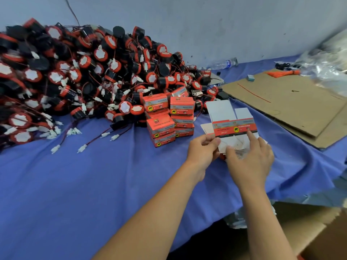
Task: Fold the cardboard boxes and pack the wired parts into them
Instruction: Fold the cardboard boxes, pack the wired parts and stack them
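On the blue cloth [93,184], just right of the finished boxes [169,119], you have a flat box [234,126] lying unfolded. Its red printed band faces up and its white flaps spread above and below it. Your left hand [201,149] has its fingers curled and pinches the near left edge of the lower flap. Your right hand [251,160] is spread, with the forefinger straight and pressing on the red band and the thumb lying on the white flap, so it presses down without gripping. More flat pieces seem to lie under this one, though I cannot tell how many.

You look to be at the start of the folding step for this box: it has no shape yet and holds nothing. The wired parts [75,72] sit in a big heap to the left by the wall, well apart from your hands, with their leads and white plugs trailing onto the cloth.

Next you will probably need to separate this one piece from those beneath it, push the sides square and tuck the bottom flaps. Only then reach left for a part, and mind the tangled leads. A cardboard sheet [281,102] lies to the right.
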{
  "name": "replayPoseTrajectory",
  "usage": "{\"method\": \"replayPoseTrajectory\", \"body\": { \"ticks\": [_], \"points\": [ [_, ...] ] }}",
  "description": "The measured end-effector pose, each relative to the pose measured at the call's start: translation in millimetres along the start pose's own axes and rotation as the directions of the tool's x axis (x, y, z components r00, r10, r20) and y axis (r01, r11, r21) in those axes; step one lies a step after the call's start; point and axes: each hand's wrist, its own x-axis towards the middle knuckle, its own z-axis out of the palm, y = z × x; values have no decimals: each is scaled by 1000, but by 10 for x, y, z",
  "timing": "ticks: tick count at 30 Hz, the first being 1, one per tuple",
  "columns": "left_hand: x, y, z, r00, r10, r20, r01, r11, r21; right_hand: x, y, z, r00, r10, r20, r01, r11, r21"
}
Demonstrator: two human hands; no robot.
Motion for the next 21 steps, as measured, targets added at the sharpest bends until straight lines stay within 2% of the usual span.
{"method": "replayPoseTrajectory", "body": {
  "ticks": [3, 7, 11, 13, 15, 18, 21],
  "points": [
    [-37, 23, -48, 999, 49, 2, -49, 999, 17, -11, 9, -57, 998, -51, -24, 51, 998, 22],
    [-146, 109, -194, 990, 139, 10, -139, 990, 21, -32, -55, -143, 994, -94, -55, 102, 981, 164],
    [-412, 238, -493, 959, 283, 10, -283, 956, 72, -107, -212, -186, 991, -124, -60, 134, 966, 223],
    [-602, 279, -726, 929, 369, -38, -358, 918, 173, -207, -348, -152, 983, -183, -11, 181, 963, 198],
    [-828, 299, -1017, 901, 424, -91, -383, 878, 288, -394, -520, -59, 950, -303, 73, 287, 942, 172],
    [-1213, 279, -1509, 865, 482, -138, -385, 815, 432, -811, -803, 131, 879, -431, 205, 391, 897, 207],
    [-1574, 221, -1975, 835, 497, -237, -322, 790, 522, -1238, -1019, 320, 823, -479, 304, 412, 873, 261]
  ]
}}
